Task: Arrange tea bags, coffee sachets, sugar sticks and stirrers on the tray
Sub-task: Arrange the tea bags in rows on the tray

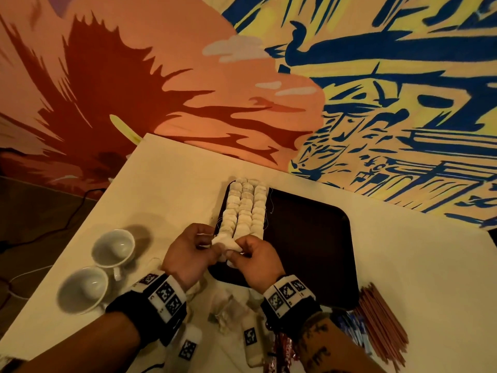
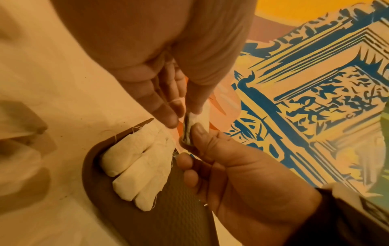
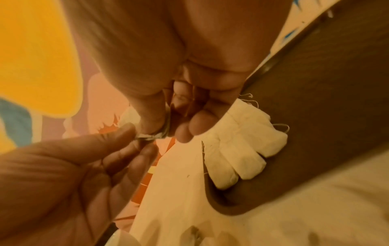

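Over the near left corner of the dark tray (image 1: 309, 238), both hands pinch one white tea bag (image 1: 225, 244) between thumb and fingertips. My left hand (image 1: 212, 244) holds its left side and my right hand (image 1: 234, 251) its right. The left wrist view shows the tea bag (image 2: 199, 119) edge-on between the left hand (image 2: 183, 114) and the right hand (image 2: 201, 136). Three rows of overlapping tea bags (image 1: 246, 208) lie along the tray's left side, also seen as tea bags (image 2: 139, 159) (image 3: 242, 149) beside the fingers. The tray's right part is bare.
Two white cups (image 1: 113, 247) (image 1: 83, 289) stand left of the tray. Loose tea bags (image 1: 228, 310) lie between my wrists. Red stirrers (image 1: 382, 316), blue sugar sticks (image 1: 352, 329) and red sachets (image 1: 282, 351) lie near the table's front right. A painted wall rises behind.
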The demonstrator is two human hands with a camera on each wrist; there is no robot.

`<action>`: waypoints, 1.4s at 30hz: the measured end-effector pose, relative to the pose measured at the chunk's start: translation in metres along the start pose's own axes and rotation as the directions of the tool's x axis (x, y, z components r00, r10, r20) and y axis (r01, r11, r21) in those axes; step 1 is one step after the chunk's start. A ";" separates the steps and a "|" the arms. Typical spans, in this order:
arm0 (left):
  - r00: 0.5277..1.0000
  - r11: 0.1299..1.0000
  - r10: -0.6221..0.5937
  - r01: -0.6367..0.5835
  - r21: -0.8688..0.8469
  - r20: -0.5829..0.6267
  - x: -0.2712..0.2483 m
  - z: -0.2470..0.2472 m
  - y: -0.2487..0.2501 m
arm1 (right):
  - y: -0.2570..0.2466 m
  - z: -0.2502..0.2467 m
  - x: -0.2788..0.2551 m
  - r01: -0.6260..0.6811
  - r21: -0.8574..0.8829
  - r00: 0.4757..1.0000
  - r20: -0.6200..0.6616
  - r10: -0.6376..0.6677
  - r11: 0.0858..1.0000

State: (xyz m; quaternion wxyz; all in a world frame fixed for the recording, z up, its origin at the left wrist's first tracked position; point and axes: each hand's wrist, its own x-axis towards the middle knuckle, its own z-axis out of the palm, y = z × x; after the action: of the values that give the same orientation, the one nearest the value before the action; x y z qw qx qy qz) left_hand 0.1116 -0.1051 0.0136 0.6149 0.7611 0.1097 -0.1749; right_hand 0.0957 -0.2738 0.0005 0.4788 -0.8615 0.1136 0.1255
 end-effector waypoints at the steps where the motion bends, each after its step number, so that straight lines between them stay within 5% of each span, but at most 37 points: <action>1: 1.000 1.000 0.013 -0.013 0.012 -0.010 -0.001 0.000 0.001 | 0.001 0.001 -0.003 -0.011 0.041 1.000 0.003 0.011 0.999; 8: 0.988 0.948 0.122 -0.144 0.284 0.095 -0.009 0.003 -0.001 | 0.004 -0.007 -0.027 0.137 0.149 0.991 -0.025 -0.135 0.979; 13: 0.971 0.930 0.167 -0.212 0.300 0.169 -0.013 0.011 -0.009 | 0.006 -0.009 -0.032 0.166 0.148 0.984 -0.090 -0.154 0.975; 16: 0.973 0.926 0.154 -0.203 0.319 0.173 -0.011 0.013 -0.014 | 0.009 -0.012 -0.033 0.150 0.098 0.989 -0.017 -0.149 0.984; 18: 0.971 0.926 0.138 -0.196 0.324 0.194 -0.008 0.013 -0.018 | 0.014 -0.015 -0.031 0.130 0.023 0.991 0.030 -0.131 0.991; 24: 0.996 0.888 0.065 -0.088 0.452 0.065 0.014 -0.001 -0.043 | 0.039 -0.045 0.000 -0.042 -0.221 0.993 -0.115 0.017 0.974; 31: 0.992 0.774 -0.050 -0.035 0.632 0.116 0.029 -0.002 -0.062 | 0.070 -0.035 0.028 -0.083 -0.442 0.967 0.181 0.180 0.893; 42: 0.976 0.670 -0.088 -0.088 0.737 0.197 0.040 0.000 -0.064 | 0.075 -0.028 0.047 -0.134 -0.384 0.985 0.049 0.165 0.914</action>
State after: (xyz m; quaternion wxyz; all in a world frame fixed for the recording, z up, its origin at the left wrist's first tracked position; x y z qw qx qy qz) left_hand 0.1240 -0.0932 -0.0596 0.2609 0.9213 -0.0383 -0.2856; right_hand 0.1191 -0.3398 -0.0603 0.2964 -0.9208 0.1334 0.2157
